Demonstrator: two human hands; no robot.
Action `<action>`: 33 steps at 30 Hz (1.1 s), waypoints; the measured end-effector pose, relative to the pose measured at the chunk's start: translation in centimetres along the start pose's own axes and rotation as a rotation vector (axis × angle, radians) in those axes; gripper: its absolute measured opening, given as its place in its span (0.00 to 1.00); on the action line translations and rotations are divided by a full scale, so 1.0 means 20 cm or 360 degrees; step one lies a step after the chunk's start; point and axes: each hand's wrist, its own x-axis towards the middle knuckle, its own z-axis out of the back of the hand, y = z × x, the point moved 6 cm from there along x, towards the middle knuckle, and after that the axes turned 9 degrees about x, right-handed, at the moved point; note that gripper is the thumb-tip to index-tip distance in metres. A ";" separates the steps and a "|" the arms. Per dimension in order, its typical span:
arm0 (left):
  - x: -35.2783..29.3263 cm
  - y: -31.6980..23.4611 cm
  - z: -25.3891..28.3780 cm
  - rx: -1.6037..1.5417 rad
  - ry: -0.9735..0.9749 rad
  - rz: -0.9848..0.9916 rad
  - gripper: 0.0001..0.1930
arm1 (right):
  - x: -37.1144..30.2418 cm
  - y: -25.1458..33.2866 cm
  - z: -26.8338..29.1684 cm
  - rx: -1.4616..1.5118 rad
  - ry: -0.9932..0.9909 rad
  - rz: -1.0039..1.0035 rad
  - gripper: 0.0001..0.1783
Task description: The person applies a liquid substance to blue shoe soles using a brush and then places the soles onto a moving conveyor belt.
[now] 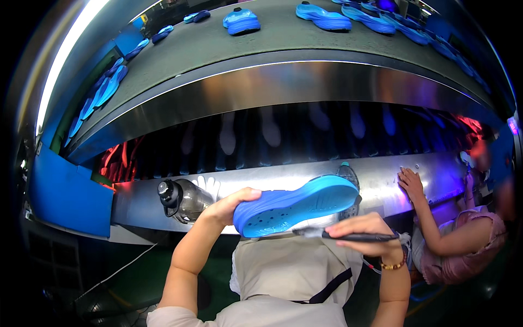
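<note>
Blue shoe sole (298,208) mid-frame, left hand (231,206) gripping one end, right hand (366,225) holding black brush (370,237), bottle (188,201) centre-left.

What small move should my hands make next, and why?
Probably steer the brush in your right hand over the blue sole's hollow face. The left hand grips the sole by one end with that face in view, and the bristles lie by its near edge; whether they touch is unclear.

The head-worn fisheye looks down, close above the hands (226,206) and bench (381,193).
</note>
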 end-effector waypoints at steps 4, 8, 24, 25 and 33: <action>0.13 0.10 0.04 -0.1278 0.0296 -0.0591 0.35 | 0.03 0.16 -0.05 0.0088 -0.0074 0.0189 0.13; 0.30 0.17 -0.11 -0.1223 0.0009 -0.0498 0.43 | 0.11 -0.05 -0.06 0.0020 -0.0543 -0.0036 0.11; 0.26 0.03 -0.21 -0.1213 -0.0197 -0.0645 0.47 | 0.17 0.06 -0.14 -0.0041 -0.0416 0.0195 0.10; 0.25 0.00 -0.23 -0.1220 -0.0151 -0.0693 0.47 | 0.18 0.08 -0.17 -0.0058 -0.0344 0.0233 0.11; 0.20 -0.11 -0.14 -0.1026 -0.0295 -0.0837 0.48 | 0.07 0.04 -0.13 -0.0059 -0.0268 0.0155 0.11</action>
